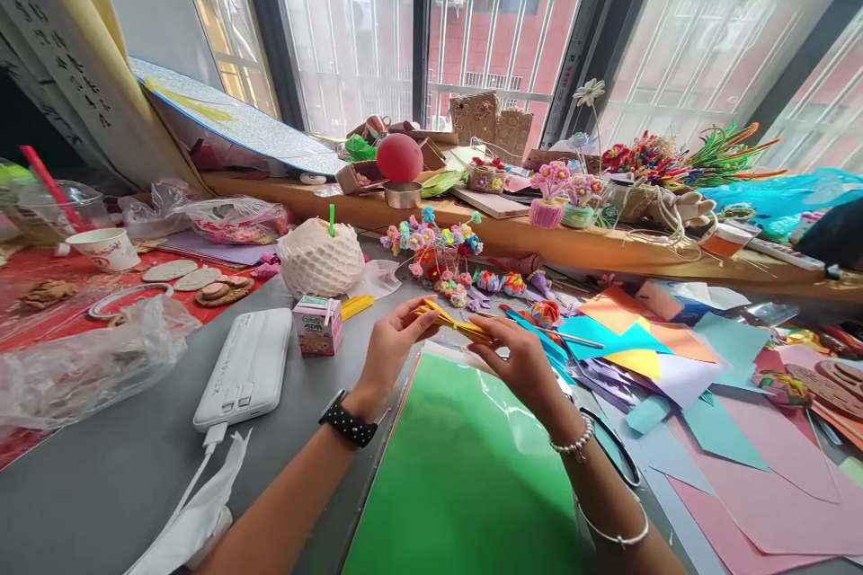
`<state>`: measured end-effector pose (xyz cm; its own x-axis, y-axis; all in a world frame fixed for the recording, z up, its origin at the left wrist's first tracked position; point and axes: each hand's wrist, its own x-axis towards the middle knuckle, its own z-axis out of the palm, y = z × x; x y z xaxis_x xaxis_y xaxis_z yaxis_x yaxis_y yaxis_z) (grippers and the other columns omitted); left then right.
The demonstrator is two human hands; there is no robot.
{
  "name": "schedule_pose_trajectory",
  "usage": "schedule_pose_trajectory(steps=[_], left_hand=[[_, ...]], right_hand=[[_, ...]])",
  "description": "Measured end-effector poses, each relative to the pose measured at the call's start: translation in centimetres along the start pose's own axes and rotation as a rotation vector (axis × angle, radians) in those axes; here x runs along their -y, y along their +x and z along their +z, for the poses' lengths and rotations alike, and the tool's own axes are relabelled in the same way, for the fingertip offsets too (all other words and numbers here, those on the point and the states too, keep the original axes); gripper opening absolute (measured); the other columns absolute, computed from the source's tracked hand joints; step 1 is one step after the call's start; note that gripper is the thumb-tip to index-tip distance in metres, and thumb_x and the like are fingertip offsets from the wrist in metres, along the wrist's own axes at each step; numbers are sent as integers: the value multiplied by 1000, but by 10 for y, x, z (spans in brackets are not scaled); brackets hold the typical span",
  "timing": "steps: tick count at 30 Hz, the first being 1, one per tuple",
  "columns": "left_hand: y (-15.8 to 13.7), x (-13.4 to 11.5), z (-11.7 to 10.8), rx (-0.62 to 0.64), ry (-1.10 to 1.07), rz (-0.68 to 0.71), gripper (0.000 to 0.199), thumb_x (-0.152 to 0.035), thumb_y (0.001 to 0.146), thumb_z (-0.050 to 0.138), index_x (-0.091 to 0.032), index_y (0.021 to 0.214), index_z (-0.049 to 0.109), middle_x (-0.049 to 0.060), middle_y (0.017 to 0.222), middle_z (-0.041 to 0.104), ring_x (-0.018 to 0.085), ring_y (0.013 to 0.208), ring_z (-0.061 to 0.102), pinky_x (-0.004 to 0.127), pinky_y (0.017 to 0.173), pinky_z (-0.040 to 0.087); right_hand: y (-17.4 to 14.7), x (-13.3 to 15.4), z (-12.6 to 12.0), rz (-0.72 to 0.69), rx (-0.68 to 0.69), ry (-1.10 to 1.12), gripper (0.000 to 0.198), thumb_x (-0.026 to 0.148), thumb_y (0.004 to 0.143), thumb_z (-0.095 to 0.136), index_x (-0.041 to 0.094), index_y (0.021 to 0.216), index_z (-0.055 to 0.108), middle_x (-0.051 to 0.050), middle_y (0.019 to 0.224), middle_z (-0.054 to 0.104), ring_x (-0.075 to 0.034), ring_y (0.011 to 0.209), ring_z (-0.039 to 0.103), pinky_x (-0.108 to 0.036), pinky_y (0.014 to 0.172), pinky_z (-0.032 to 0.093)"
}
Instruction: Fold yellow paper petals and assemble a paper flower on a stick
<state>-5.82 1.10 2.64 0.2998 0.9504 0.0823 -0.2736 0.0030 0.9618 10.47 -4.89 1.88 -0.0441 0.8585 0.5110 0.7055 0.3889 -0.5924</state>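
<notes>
Between my two hands is a folded piece of yellow paper (458, 323), held above the far end of a glossy green sheet (472, 467). My left hand (395, 346) pinches its left end between thumb and fingers. The fingers of my right hand (519, 355) are closed on the other end. The paper looks narrow and layered; its exact folds are too small to make out. Another yellow folded piece (357, 305) lies beyond my left hand, near a pink drink carton (319, 326). Small folded paper flowers (513, 284) sit just past my hands.
A white power bank (246, 368) with a cable lies at left, and a net-wrapped coconut (322, 258) stands behind the carton. Coloured paper sheets (761, 467) spread over the right side. Craft flowers (438, 247) and a red ball (399, 159) are near the window ledge (512, 238).
</notes>
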Motion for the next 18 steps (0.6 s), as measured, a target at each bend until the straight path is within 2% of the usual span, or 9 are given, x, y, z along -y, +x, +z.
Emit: schedule_pose_trajectory(steps=[4,6,10,15,18], left_hand=[[0,-1,-3,-32,21,103,46,-28,64,63,-17,107,51,0,78,63,13,74,60,28,75,49],[0,-2,-3,-36,25,135,50,-29,64,63,-17,111,48,0,75,63,13,72,60,29,73,50],[-1,0,-3,-70,57,169,45,-31,63,64,-15,105,54,2,78,63,14,73,60,29,72,51],[0,4,-4,-118,103,181,43,-32,64,62,-17,103,56,1,80,64,14,71,61,29,72,52],[0,6,-4,-126,106,175,43,-33,64,62,-16,103,57,1,81,65,15,71,61,29,72,52]], right_hand=[[0,-3,-1,89,-8,165,44,26,71,57,16,112,47,-8,98,60,-16,76,60,-29,64,52],[1,-3,-1,126,-14,238,42,26,70,57,16,110,48,-8,96,61,-16,76,60,-29,66,52],[1,-1,-1,144,-37,323,34,24,72,56,17,105,53,-7,96,62,-17,80,61,-31,73,51],[0,4,1,156,-54,358,31,24,73,54,16,103,55,-6,89,64,-16,67,63,-30,65,52],[0,4,0,153,-48,337,31,24,73,55,15,103,55,-6,89,64,-15,65,63,-30,65,52]])
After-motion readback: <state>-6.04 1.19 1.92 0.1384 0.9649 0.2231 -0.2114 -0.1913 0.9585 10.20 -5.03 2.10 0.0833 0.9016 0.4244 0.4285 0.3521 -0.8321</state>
